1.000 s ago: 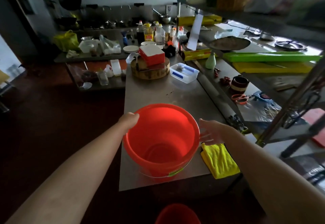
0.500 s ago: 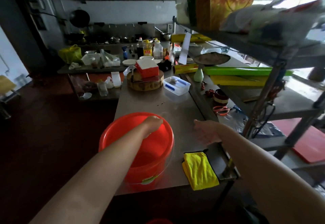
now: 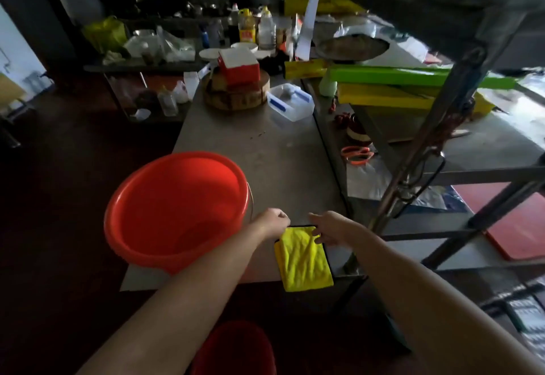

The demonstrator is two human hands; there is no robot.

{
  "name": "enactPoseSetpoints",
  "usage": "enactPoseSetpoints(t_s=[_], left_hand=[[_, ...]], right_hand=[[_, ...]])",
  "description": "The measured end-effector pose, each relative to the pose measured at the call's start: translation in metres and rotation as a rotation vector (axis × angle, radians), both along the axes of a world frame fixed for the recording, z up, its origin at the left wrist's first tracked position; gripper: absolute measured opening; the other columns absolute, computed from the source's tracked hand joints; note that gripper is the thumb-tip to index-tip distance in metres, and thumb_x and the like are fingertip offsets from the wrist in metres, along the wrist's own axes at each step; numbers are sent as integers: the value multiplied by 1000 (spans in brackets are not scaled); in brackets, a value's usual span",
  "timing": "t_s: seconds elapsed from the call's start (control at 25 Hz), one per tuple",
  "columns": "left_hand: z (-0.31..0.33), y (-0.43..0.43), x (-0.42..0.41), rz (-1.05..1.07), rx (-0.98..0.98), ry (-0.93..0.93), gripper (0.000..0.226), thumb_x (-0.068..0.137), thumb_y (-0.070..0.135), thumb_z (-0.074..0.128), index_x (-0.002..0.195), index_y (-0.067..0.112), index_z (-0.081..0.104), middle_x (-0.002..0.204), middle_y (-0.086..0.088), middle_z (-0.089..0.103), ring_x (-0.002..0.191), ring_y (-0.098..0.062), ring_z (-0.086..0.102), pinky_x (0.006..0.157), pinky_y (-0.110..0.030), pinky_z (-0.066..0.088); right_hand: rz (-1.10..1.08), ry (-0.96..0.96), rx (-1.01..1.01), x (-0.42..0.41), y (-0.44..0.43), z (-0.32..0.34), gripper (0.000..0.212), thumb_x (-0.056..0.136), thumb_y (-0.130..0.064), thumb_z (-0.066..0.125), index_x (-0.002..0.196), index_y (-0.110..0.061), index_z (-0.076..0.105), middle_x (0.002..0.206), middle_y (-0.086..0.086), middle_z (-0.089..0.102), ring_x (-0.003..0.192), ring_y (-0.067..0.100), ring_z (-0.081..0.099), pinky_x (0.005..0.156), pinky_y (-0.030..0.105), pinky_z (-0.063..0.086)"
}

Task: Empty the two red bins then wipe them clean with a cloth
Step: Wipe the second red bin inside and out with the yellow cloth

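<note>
Bin (image 3: 177, 212): upright on desk (image 3: 280, 162), near left, looks empty; both grips have left it. Cloth (image 3: 303, 259): near desk edge, right of bin. Left grip (image 3: 272, 223), right grip (image 3: 330, 227): now clamped on cloth's far edge. Wiping judged next.

bin (image 3: 177, 212) on table (image 3: 265, 162), cloth (image 3: 303, 259) just right of it at near edge, second bin (image 3: 236, 348) below

Left hand (image 3: 272, 223) and right hand (image 3: 328, 227) pinch yellow cloth (image 3: 303, 261) beside red bin (image 3: 165, 197).
</note>
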State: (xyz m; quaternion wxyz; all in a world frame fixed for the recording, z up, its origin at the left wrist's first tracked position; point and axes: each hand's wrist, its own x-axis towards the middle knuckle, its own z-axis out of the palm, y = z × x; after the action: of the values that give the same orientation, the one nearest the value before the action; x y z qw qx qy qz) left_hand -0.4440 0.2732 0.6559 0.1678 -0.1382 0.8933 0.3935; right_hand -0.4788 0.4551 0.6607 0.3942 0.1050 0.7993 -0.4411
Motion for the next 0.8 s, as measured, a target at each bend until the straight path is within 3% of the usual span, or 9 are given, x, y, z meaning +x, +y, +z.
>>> enactPoseSetpoints(t_s=[0.16, 0.28, 0.36, 0.4, 0.48, 0.6, 0.8], left_hand=[[-81, 14, 14, 6, -49, -100, 20, 91, 21, 60, 106, 14, 71, 110, -11, 72, 104, -26, 66, 87, -32, 51], [-132, 28, 34, 7, -80, -123, 31, 88, 22, 61, 118, 16, 66, 119, -10, 67, 111, -28, 63, 91, -31, 48], [-165, 38, 45, 16, -103, -101, 38, 88, 22, 63, 125, 14, 62, 122, -14, 63, 114, -31, 59, 93, -31, 45], [-178, 44, 48, 37, -111, -98, 40, 88, 21, 63, 128, 13, 61, 123, -16, 63, 116, -32, 58, 94, -32, 43], [-196, 53, 52, 77, -123, -106, 46, 89, 20, 64, 134, 12, 56, 126, -17, 61, 120, -33, 55, 98, -34, 41], [-210, 63, 51, 216, -106, -174, 56, 89, 24, 68, 138, 12, 46, 132, -15, 55, 123, -33, 54, 100, -39, 43], [-222, 67, 48, 318, -127, -287, 44, 90, 33, 66, 125, 6, 59, 129, -15, 56, 119, -34, 56, 98, -39, 47]], right_hand=[[14, -126, 12, 7, 14, -59, 26, 108, -34, 39, 86, -25, 49, 86, -2, 50, 70, 14, 49, 61, 29, 31], [-25, -72, 71, 20, 22, -103, 11, 105, -30, 50, 97, -22, 52, 91, -1, 53, 77, 18, 53, 74, 30, 38], [-71, -57, 44, 30, 27, -130, 7, 104, -27, 55, 104, -20, 53, 93, 4, 52, 76, 19, 54, 73, 30, 41], [-41, -28, 51, 33, 31, -142, 7, 104, -25, 56, 107, -20, 53, 97, 6, 53, 79, 21, 57, 74, 32, 47], [45, 42, 79, 38, 36, -161, 7, 104, -22, 55, 110, -20, 52, 106, 8, 57, 93, 24, 60, 89, 43, 56], [76, 62, 105, 39, 39, -179, 7, 104, -23, 53, 111, -22, 53, 108, 9, 60, 95, 25, 61, 97, 49, 55], [107, 53, 172, 39, 41, -196, 35, 104, -25, 52, 130, -4, 61, 103, 9, 63, 91, 25, 62, 95, 49, 56]])
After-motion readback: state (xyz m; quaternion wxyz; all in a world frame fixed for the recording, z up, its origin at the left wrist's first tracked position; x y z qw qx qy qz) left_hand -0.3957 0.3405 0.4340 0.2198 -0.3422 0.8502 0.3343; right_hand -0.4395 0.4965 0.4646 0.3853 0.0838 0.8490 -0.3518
